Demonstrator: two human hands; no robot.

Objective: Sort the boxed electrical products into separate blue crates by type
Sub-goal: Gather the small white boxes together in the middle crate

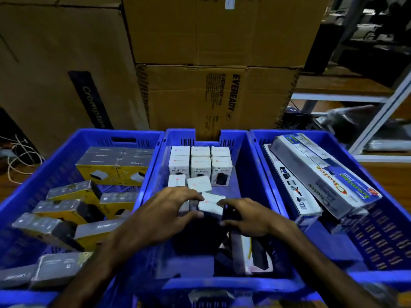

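White box (210, 204) sits between my two hands, low in the middle crate (255, 165), tilted, a small red mark on its top face. My left hand (162, 216) curls over its left edge, fingertips touching; my right hand (246, 218) pinches the right edge between forefinger and thumb. Both grasp the same box, as best I can judge; there is motion blur at the fingers. It appears to rest on darker boxes beneath my palms, hard to make out. Step in hand, I reckon: seat this box among its own kind. To do it well, square it up and stand it upright so its edges line up with the rows, no leaning. Just beyond my fingertips lie two loose white boxes (199, 183), one askew. Further beyond stand the neat rows (200, 161), labelled HALLEY. Off my left hand, the left crate (73, 138) holds yellow-and-grey boxes (111, 172), some tumbled. Off my right, the right crate (378, 174) holds long boxes (322, 174). Behind all stand brown cartons (211, 96).
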